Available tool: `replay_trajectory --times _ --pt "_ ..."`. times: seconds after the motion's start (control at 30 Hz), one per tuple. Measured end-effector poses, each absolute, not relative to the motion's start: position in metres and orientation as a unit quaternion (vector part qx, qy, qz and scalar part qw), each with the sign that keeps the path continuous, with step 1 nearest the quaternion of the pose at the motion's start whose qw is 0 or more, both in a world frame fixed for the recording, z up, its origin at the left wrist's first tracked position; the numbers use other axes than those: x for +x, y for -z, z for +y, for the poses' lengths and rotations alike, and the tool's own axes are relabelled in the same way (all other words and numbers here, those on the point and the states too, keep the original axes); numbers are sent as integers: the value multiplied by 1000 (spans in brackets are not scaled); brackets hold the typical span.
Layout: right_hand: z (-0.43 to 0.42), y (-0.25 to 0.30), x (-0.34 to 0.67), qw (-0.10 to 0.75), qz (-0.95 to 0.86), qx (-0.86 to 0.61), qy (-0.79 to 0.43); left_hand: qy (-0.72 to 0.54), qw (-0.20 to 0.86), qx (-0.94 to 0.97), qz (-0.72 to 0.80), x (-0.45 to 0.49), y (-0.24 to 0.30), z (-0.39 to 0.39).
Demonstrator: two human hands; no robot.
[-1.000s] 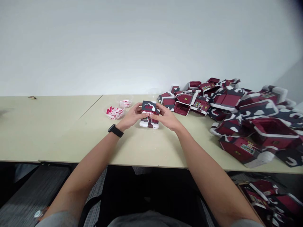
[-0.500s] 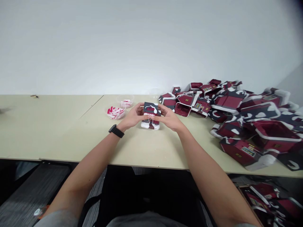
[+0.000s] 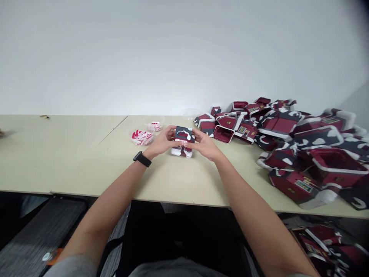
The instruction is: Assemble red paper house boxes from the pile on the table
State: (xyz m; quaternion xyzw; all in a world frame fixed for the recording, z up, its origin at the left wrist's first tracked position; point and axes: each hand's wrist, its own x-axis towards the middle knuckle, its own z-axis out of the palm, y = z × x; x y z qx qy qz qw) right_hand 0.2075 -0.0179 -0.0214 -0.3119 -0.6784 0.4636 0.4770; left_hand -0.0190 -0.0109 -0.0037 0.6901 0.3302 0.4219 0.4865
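A small toy house [image 3: 184, 134] with a dark grey roof, white snow-like patches, maroon walls and a white base stands on the table in front of me. My left hand [image 3: 163, 143] grips it from the left side, a black watch on that wrist. From the right side my right hand [image 3: 205, 144] holds it too. Both thumbs press on the house's front, near a pale piece whose details are too small to make out. Left of my left hand sits a clear bowl [image 3: 141, 137] of red and white pieces, with a second clear bowl [image 3: 155, 125] behind it.
A large heap of similar maroon houses [image 3: 278, 123] covers the right side of the table [image 3: 86, 165]. More houses [image 3: 323, 238] lie in a box below the table's right edge. A grey chair [image 3: 49, 227] stands at lower left. A clear lid-like thing [image 3: 189, 113] lies near the wall.
Both hands keep their hold on the house, with only slight thumb movement on its front. The view has shifted a little.
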Motion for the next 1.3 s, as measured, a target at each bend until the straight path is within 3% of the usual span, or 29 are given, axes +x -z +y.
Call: replay_trajectory --times 0.43,0.9,1.3 --pt "0 47 197 487 -680 -338 -432 -359 392 763 367 -31 11 1" --pt "7 56 193 483 -699 -343 -400 -325 373 771 401 -32 8 0" --pt "13 55 195 581 -610 -409 -350 -293 256 795 466 -48 -5 -26"
